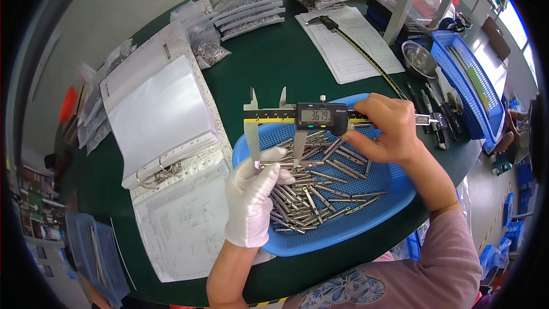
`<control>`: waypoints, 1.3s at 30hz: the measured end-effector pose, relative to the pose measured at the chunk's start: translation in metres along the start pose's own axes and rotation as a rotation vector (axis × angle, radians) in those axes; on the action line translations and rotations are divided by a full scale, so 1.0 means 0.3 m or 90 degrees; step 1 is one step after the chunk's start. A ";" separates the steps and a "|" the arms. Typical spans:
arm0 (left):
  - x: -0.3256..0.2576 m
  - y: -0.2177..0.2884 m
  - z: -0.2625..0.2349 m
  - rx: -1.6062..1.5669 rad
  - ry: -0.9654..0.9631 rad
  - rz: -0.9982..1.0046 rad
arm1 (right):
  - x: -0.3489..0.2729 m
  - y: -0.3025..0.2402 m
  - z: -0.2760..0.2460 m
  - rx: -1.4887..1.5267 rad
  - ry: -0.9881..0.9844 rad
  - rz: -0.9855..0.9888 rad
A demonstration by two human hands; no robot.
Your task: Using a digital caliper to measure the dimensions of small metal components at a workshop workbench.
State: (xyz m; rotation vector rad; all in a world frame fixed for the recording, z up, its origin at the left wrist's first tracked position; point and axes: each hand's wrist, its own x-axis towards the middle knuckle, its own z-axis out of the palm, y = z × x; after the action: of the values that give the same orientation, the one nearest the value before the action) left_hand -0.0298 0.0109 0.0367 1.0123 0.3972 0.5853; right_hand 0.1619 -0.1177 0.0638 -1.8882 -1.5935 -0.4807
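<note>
Digital calipers (320,115) sit level across the middle of the frame, above a blue plastic basket (366,217) heaped with slim metal pins (311,191). The right hand (389,129), bare, wraps the slider end just right of the small grey display, fingers curled over the beam and thumb underneath; that grip is pressed closed on the calipers. The left hand (251,200), in a white cotton glove, comes up from the lower centre and pinches a single metal pin (283,164) between thumb and forefinger, holding it crosswise between the two long lower jaws of the tool. The pin looks to touch both jaws, though the contact is too fine to be sure of.

Left of the basket, an open ring binder (160,137) lies on the dark green tabletop (269,51), with drawing sheets showing beneath it. In the upper centre, clear bags of small metal parts (246,8) are fanned out, and a printed form (349,43) lies in the upper right with a second caliper (343,31) across it. Further right stands a steel bowl (419,60) beside a blue tray (469,86).
</note>
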 end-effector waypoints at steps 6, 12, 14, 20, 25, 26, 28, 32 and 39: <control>-0.003 0.000 -0.001 0.001 0.005 0.000 | -0.002 0.001 -0.008 -0.009 0.000 -0.010; -0.001 0.009 -0.013 0.003 -0.001 -0.039 | 0.011 -0.009 0.005 0.002 0.007 -0.018; 0.001 0.014 -0.002 0.001 -0.036 -0.052 | 0.006 0.000 0.001 0.023 0.015 -0.029; 0.003 0.016 -0.010 0.010 -0.045 -0.072 | 0.016 -0.012 0.006 0.000 -0.004 -0.021; 0.001 0.020 -0.004 0.009 -0.049 -0.082 | 0.012 -0.010 0.006 -0.017 -0.006 -0.030; 0.001 0.018 -0.007 0.008 -0.048 -0.084 | 0.011 -0.006 0.010 -0.013 0.004 -0.037; 0.001 0.020 -0.006 0.009 -0.045 -0.086 | 0.010 -0.008 0.009 -0.016 0.001 -0.032; 0.002 0.010 -0.003 0.006 -0.053 -0.086 | -0.001 -0.001 0.006 -0.013 0.003 -0.024; 0.005 0.006 -0.011 -0.002 -0.055 -0.081 | 0.003 -0.001 0.005 -0.019 0.006 -0.030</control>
State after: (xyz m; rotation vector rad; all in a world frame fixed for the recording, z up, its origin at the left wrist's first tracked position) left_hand -0.0310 0.0146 0.0366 0.9982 0.3809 0.4258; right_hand 0.1616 -0.1160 0.0632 -1.8697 -1.6365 -0.5361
